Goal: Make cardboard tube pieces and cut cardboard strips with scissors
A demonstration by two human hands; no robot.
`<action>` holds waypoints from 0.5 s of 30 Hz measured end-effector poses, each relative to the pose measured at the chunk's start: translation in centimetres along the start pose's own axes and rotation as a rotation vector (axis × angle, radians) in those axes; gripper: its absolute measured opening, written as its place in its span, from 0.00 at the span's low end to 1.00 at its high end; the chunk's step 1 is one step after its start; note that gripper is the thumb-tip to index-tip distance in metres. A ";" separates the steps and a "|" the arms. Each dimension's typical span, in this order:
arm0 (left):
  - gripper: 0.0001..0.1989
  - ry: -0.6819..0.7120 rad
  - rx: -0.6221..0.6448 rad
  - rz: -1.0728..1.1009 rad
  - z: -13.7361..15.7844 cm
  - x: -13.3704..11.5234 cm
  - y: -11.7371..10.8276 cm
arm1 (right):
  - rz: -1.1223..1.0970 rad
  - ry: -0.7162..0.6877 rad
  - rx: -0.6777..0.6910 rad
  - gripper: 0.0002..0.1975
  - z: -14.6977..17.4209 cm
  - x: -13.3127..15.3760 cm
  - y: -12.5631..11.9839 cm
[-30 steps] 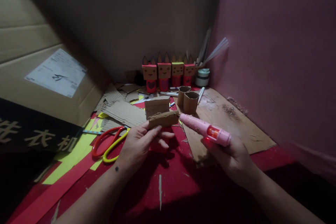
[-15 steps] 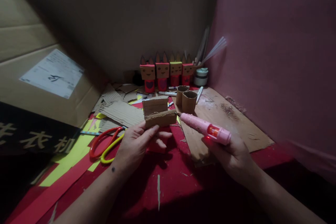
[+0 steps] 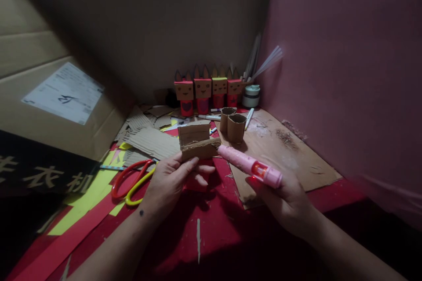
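My left hand [image 3: 176, 175] is closed on a small folded cardboard piece [image 3: 198, 148], holding it by its lower edge with the thumb in front. One panel of the piece stands up at the back, and a glossy line runs along the front fold. My right hand [image 3: 283, 197] grips a pink hot glue gun [image 3: 249, 164] with a red light glowing under its body. The gun's tip is at the right end of the cardboard's front panel; whether it touches cannot be made out. Something red is partly hidden below my left fingers.
Red-and-yellow-handled scissors [image 3: 135, 183] lie left of my left hand, by cardboard scraps [image 3: 151, 138]. Two cardboard tubes [image 3: 236, 129] stand on a cardboard sheet [image 3: 280, 153]. Several cat-like figures [image 3: 202, 90] line the back beside a lidded jar [image 3: 251, 95]. A large carton [image 3: 49, 96] looms left.
My right hand has shifted the glue gun left and slightly down, bringing its tip closer to the cardboard piece's right end. My left hand stays nearly still.
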State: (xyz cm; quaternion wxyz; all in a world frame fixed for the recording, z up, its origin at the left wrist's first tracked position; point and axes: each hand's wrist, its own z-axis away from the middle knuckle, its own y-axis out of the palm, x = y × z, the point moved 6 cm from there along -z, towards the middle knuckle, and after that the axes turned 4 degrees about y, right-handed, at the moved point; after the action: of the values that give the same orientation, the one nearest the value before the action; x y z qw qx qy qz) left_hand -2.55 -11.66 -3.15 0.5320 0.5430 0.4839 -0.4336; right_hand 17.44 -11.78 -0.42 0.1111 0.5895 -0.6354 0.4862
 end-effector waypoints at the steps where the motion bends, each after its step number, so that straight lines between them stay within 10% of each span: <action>1: 0.17 -0.001 0.003 -0.001 0.0 0.0 0.0 | -0.016 0.022 0.018 0.20 0.0 -0.2 0.2; 15: 0.17 0.001 -0.027 -0.001 0.0 0.1 -0.2 | 0.104 -0.042 -0.053 0.19 -0.2 0.1 -1.5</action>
State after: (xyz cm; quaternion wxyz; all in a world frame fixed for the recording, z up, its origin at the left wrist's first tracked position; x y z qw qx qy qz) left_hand -2.73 -11.65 -3.24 0.5390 0.5354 0.4903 -0.4270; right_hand 18.55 -11.44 0.52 0.0880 0.5626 -0.6800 0.4619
